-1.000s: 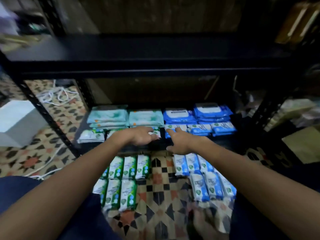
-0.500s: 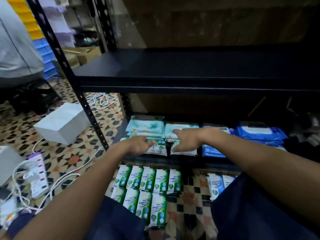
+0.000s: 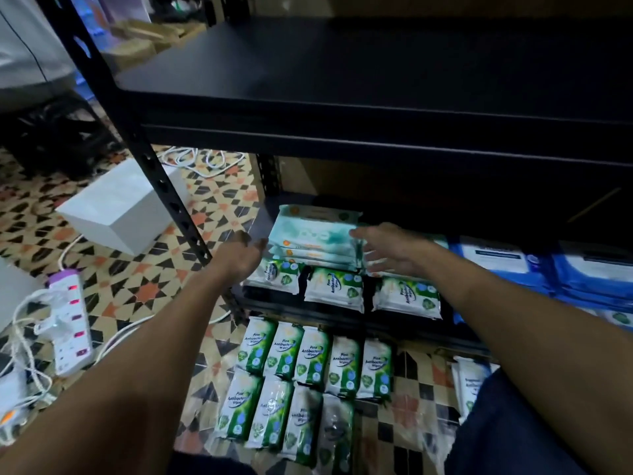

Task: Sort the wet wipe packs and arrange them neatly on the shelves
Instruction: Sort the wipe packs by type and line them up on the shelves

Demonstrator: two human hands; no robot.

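Observation:
A stack of pale teal wipe packs (image 3: 315, 234) lies at the left end of the bottom shelf (image 3: 329, 318). My left hand (image 3: 241, 257) is spread open by the stack's left side. My right hand (image 3: 390, 252), fingers straight, reaches to its right side. In front of the stack stand three green-and-white antibacterial packs (image 3: 337, 289). Blue packs (image 3: 513, 265) fill the shelf's right part. Several more green packs (image 3: 308, 375) lie in two rows on the floor below, and a blue-and-white pack (image 3: 467, 382) lies at the right.
A bare black upper shelf (image 3: 376, 84) overhangs the packs. The perforated shelf post (image 3: 161, 186) stands left of my left hand. On the patterned floor at left are a white box (image 3: 116, 210), a power strip (image 3: 68, 327) and white cables (image 3: 202, 159).
The view swung left and closer. Both hands moved from the front small packs up and apart, to either side of the teal stack, with fingers now spread.

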